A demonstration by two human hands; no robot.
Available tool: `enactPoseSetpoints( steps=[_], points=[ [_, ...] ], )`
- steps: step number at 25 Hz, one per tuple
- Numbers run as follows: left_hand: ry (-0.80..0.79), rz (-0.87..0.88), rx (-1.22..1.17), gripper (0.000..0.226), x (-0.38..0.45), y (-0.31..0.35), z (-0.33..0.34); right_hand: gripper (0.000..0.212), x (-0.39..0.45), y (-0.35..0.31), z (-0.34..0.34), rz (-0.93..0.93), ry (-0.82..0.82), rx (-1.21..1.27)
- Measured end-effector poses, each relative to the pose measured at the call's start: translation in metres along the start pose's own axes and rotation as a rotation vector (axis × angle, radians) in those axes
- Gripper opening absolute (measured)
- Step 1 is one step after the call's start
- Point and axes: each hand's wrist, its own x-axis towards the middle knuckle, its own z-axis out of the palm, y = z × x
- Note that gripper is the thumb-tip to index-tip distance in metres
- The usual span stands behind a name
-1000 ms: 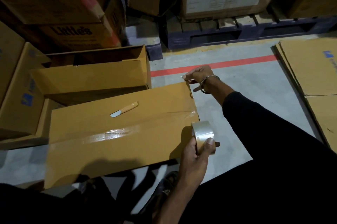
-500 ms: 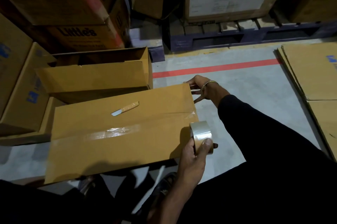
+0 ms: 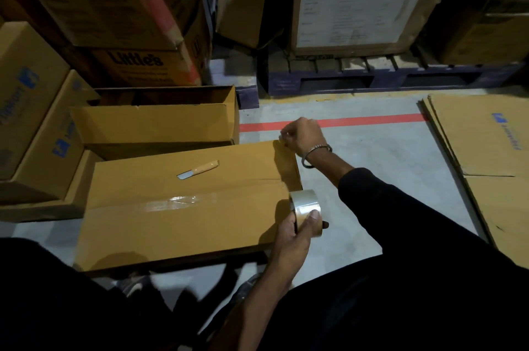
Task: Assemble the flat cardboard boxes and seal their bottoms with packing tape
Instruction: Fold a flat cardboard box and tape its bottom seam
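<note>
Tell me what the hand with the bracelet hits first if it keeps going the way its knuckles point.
The right hand points away and left; probably the open carton first, though depth is unclear.

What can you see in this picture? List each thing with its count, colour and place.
Box being taped: one, brown, floor centre.
Tape roll: one, clear, at box's right edge.
Knife: one, orange handle, on that box.
Open box: one, brown, behind it.
Flat boxes: a stack, brown, right.
Floor line: one, red, far side.
Pallet: one, dark, back.
Left hand: grips the roll.
Right hand: pinches the tape end at the box's far corner.
</note>
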Motion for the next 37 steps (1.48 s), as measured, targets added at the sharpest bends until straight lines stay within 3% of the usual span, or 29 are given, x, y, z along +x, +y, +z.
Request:
enactPoseSetpoints(
  steps=[4, 9, 13, 17, 23, 28, 32, 37],
  points=[
    [0.005, -0.025, -0.022, 0.029, 0.001, 0.008, 0.002, 0.033, -0.016, -0.002, 0.004, -0.013, -0.204, -0.31],
    [0.001, -0.067, -0.043, 0.033, 0.001, 0.012, 0.002, 0.015, -0.035, 0.0, 0.001, 0.025, -0.215, -0.337],
    [-0.033, -0.126, -0.051, 0.034, 0.009, 0.009, 0.002, 0.019, -0.05, -0.002, -0.001, 0.018, -0.309, -0.359],
    [-0.061, -0.125, -0.019, 0.042, 0.004, 0.002, 0.003, 0.02, -0.058, 0.001, -0.003, 0.039, -0.286, -0.377],
    [-0.043, -0.08, -0.085, 0.029, -0.025, -0.014, 0.002, 0.009, -0.055, -0.005, -0.002, 0.076, -0.232, -0.356],
    [-0.124, -0.057, 0.015, 0.028, -0.05, -0.045, 0.002, 0.01, -0.055, -0.001, 0.001, 0.071, -0.223, -0.332],
    [-0.169, -0.138, 0.046, 0.023, -0.044, -0.069, -0.003, 0.013, -0.059, 0.003, 0.007, 0.042, -0.207, -0.335],
    [-0.185, -0.269, 0.092, 0.047, -0.032, -0.07, -0.006, 0.019, -0.068, 0.01, 0.005, 0.032, -0.214, -0.323]
  ],
)
